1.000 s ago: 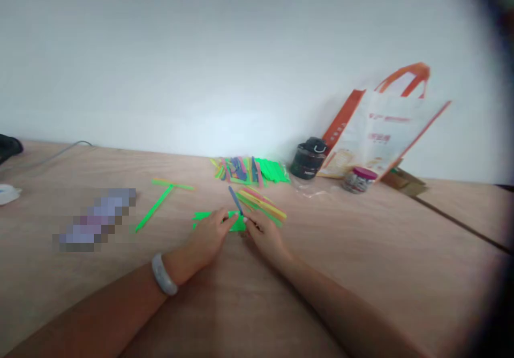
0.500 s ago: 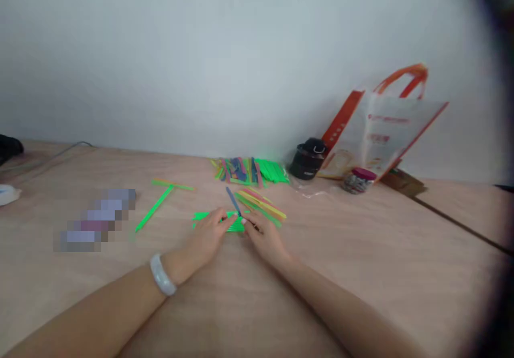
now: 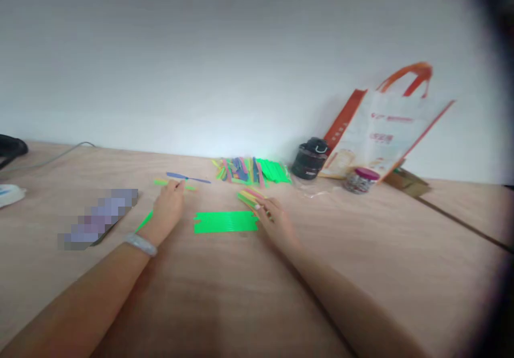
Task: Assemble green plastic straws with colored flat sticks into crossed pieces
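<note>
My left hand [image 3: 171, 204], a bracelet at its wrist, is closed at the fingertips on a thin blue strip [image 3: 176, 175] that looks like a small propeller. It hovers over a yellow-and-orange strip [image 3: 191, 189] and a green strip [image 3: 145, 221], which it partly covers. My right hand [image 3: 278, 221] has its fingers curled onto a small bundle of pink, yellow and green strips [image 3: 249, 196]; the fingertips are partly hidden. Between the hands lies a flat green panel of narrow strips [image 3: 225, 222] with notched ends.
Bagged coloured strips [image 3: 241, 170] and green strips [image 3: 275, 170] lie by the wall. Farther right stand a black bottle [image 3: 309, 159], a jar with a dark pink lid [image 3: 361, 180] and a white-and-orange bag [image 3: 385, 128]. A blurred-out flat object [image 3: 100, 216] lies at left.
My left hand has moved left and away from me with the blue strip, which has turned crosswise. My right hand has shifted right onto the coloured strips, uncovering the green panel.
</note>
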Motion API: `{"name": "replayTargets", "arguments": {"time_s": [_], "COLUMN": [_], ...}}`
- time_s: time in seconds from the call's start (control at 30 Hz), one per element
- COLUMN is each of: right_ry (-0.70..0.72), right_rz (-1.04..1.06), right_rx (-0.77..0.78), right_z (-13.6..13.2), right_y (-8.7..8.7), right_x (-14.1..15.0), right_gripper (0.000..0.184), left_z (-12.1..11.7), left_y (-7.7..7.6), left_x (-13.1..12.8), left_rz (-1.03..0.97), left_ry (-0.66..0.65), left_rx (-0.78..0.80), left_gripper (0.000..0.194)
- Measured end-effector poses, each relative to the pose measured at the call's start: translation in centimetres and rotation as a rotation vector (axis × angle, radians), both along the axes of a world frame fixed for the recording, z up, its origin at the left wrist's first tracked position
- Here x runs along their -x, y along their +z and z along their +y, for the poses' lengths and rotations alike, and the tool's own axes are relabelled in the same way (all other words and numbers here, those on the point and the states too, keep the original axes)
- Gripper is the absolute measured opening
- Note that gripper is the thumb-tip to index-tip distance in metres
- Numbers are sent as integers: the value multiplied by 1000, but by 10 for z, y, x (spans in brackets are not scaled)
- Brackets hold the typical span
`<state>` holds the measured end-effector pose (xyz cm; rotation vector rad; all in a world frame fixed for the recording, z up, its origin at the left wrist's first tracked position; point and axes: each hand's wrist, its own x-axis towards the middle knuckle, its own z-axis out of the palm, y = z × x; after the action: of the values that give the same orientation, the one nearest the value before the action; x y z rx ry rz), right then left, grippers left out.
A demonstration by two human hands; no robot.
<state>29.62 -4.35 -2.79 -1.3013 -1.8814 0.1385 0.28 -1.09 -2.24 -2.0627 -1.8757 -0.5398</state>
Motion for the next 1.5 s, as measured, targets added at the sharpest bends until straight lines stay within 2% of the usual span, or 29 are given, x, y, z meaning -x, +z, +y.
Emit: {"name": "replayTargets", "arguments": {"time_s": [0.07, 0.2, 0.33, 0.4, 0.47, 0.57, 0.67, 0.77, 0.97, 1.17, 1.5], "right_ry": [-39, -105, -145, -156, -169, -185, -195, -182, -125, -142, -210], "right_rz": [-93, -317, -453, -483, -491, -489, -481, -477, -478, -460, -560], "right_rx": [12, 65, 111, 134, 140, 128, 111, 104, 126, 135, 95], "right_z": [2, 4, 5, 5, 6, 7, 9, 9, 7, 9, 9], "right_y": [0, 0, 0, 1, 2, 3, 2, -1, -3, -3, 1], "right_x": [-5, -10, -12, -13, -13, -15, -17, -18, -16, -15, -8], "right_gripper": [31, 28, 24, 23, 22, 20, 18, 17, 19, 18, 22], "left_z": [3, 4, 3, 3, 0, -13, -33, -50, -55, -55, -56], "left_y": [-3, -6, -5, -3, 0, 2, 0, -5, -11, -7, -7], "left_x": [9, 14, 13, 10, 1, -22, -51, -74, -84, -84, -87], "left_rz": [29, 52, 38, 24, -11, -67, -60, 16, 64, 92, 29], "left_ry": [76, 106, 96, 50, -79, -388, -640, -759, -774, -728, -687], "left_rx": [51, 132, 107, 47, -34, -75, 23, 86, 149, 153, 190], "left_gripper": [38, 34, 32, 29, 27, 24, 23, 23, 18, 15, 17]}}
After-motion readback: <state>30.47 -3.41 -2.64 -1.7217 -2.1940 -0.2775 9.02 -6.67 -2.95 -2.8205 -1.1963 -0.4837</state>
